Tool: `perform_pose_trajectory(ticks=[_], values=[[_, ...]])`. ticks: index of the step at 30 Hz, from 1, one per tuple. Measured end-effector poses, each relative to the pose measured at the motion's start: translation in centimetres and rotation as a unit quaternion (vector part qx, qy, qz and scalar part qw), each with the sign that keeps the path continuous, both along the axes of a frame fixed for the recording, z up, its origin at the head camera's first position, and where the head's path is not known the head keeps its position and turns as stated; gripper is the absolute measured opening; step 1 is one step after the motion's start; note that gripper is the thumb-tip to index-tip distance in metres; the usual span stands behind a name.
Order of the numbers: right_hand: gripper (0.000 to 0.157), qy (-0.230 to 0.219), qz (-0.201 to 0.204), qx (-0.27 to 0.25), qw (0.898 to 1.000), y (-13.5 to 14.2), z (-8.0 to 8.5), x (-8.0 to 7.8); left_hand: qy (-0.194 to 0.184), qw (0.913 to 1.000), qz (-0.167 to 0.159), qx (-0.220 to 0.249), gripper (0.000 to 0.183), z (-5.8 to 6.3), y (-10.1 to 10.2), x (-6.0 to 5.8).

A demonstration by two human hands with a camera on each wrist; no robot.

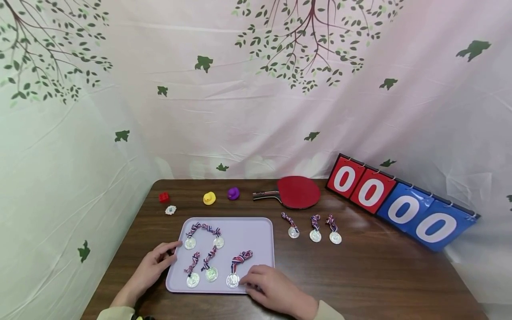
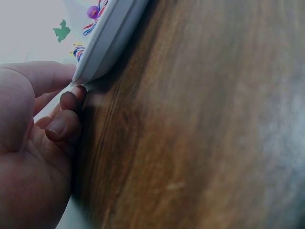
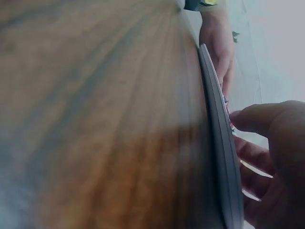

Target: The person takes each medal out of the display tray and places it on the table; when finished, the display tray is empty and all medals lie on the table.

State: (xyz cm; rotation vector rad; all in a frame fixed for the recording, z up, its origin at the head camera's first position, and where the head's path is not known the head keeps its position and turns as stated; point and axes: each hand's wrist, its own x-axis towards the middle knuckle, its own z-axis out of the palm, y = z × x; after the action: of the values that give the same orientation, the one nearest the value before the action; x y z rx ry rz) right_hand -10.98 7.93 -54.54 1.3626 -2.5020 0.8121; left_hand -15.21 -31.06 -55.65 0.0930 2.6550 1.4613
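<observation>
A pale lilac tray (image 1: pixel 256 231) lies on the table with several silver medals on striped red, white and blue ribbons. My left hand (image 1: pixel 154 262) is at the tray's left side; in the left wrist view, its thumb and curled fingers (image 2: pixel 64 125) close on the rim. My right hand (image 1: pixel 274 286) reaches over the front right edge, its fingertips at the side of a medal (image 1: pixel 233 280). Thumb and fingers stand apart there; whether they press the medal is hard to see. Nearby on the tray lie another medal (image 1: pixel 211 274) and one more medal (image 1: pixel 193 280).
Right of the tray lie three more medals (image 1: pixel 315 235). Behind are a red table tennis paddle (image 1: pixel 299 192), a purple duck (image 1: pixel 233 193), a yellow duck (image 1: pixel 209 198), a red toy brick (image 1: pixel 164 197) and a white badge-like piece (image 1: pixel 170 210). A flip scoreboard (image 1: pixel 400 206) stands at the right.
</observation>
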Motion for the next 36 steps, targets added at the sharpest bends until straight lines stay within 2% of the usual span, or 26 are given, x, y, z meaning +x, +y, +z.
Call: perform_pose_trajectory(ticks=[6,13,16,22,24,32,36], values=[[0.024,0.028,0.015,0.058,0.998,-1.4,0.5,0.1,-0.005,0.9999,0.008,-0.008,0.037,0.1,0.0,0.2],[0.025,0.028,0.008,0.107,0.994,-2.5,1.2,0.1,0.002,1.0000,0.003,-0.008,0.036,0.2,0.1,0.1],[0.024,0.018,0.001,0.112,0.994,-2.7,1.3,0.1,0.005,1.0000,0.003,-0.008,0.036,0.6,0.4,0.2],[0.026,0.004,-0.018,0.113,0.993,-3.1,1.3,0.0,0.005,1.0000,-0.003,-0.003,0.035,2.8,1.4,0.9],[0.028,0.002,-0.021,0.121,0.992,-3.2,1.2,-0.1,0.004,1.0000,-0.004,-0.003,0.035,3.1,1.5,1.0],[0.029,-0.040,-0.034,0.141,0.989,-3.9,1.4,-0.5,0.006,1.0000,-0.003,0.000,0.035,3.0,1.5,0.9],[0.025,-0.028,-0.039,0.138,0.989,-4.0,1.4,-0.6,0.009,1.0000,-0.004,0.000,0.036,3.0,1.5,0.9]])
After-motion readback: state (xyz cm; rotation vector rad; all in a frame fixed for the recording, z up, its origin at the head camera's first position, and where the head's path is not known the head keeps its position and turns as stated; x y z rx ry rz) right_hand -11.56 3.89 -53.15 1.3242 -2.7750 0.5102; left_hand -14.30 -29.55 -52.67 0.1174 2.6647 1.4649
